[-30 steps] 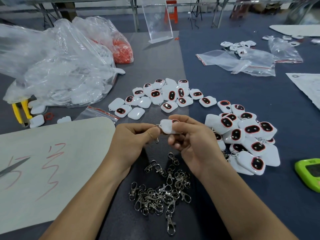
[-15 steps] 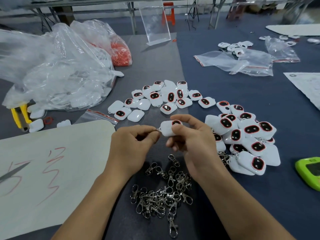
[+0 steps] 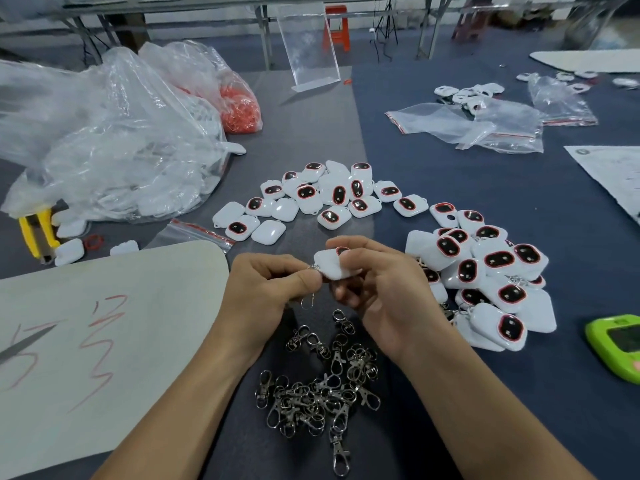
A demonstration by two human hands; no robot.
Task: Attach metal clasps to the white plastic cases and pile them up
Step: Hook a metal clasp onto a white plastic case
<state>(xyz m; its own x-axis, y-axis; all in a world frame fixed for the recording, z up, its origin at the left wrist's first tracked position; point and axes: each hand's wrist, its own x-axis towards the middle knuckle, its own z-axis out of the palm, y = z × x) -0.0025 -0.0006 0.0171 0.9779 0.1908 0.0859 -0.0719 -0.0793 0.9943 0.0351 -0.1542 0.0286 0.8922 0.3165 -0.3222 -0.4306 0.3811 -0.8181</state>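
Note:
My right hand [image 3: 384,292] grips a white plastic case [image 3: 333,266] with a black, red-rimmed window, held above the table. My left hand [image 3: 266,289] pinches a metal clasp [image 3: 311,287] at the case's left corner; the clasp's hook hangs below my fingers. Loose metal clasps [image 3: 322,386] lie in a heap just below my hands. Several loose white cases [image 3: 322,199] are spread on the table behind my hands. A pile of cases [image 3: 485,278] with clasps partly showing sits to the right of my right hand.
A big clear bag of white parts [image 3: 104,147] and a bag of red rings [image 3: 239,105] lie at the left. A white board with red marks [image 3: 97,341] is front left, yellow pliers [image 3: 38,230] beside it. A green device [image 3: 616,348] sits right; clear bags [image 3: 485,123] far right.
Both hands stay together on the same case and clasp; the hands have shifted only slightly, with the clasp's hook now hanging lower under my left fingers.

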